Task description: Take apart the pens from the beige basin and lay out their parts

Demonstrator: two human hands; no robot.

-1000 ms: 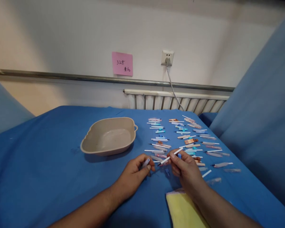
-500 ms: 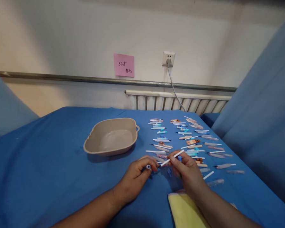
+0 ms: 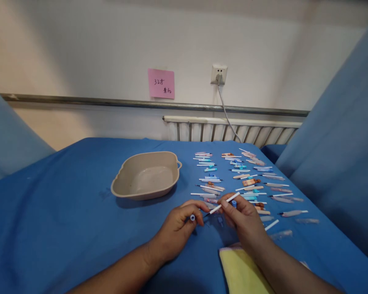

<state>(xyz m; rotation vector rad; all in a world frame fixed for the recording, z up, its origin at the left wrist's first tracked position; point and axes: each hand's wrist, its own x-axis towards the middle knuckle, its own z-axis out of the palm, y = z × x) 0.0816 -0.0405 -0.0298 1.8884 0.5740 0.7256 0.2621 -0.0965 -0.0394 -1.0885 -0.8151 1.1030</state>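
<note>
My right hand [image 3: 242,216] pinches a thin white pen refill [image 3: 223,203] between thumb and fingers. The refill slants down to the left, and its dark tip points at my left fingers. A short blue piece [image 3: 234,203], perhaps a pen part, also shows between my right fingers. My left hand [image 3: 179,222] is closed around a small light-blue tube [image 3: 192,217], seen end-on with its round opening towards me; most of it is hidden. Just beyond both hands, pen parts lie in rows, among them white refills [image 3: 202,194] and a light-blue barrel [image 3: 250,197].
A beige plastic basin [image 3: 145,175] stands left of the pen parts on the blue cloth [image 3: 64,212]. A yellow cloth [image 3: 241,265] lies by my right forearm. Behind are a white rail [image 3: 233,121], a wall socket [image 3: 219,74] with a cord, and a pink note [image 3: 161,83]. Blue curtains hang at both sides.
The view has shifted slightly. More of the refill's dark tip shows beside my left fingers. Both hands keep nearly the same pose and hold the same things.
</note>
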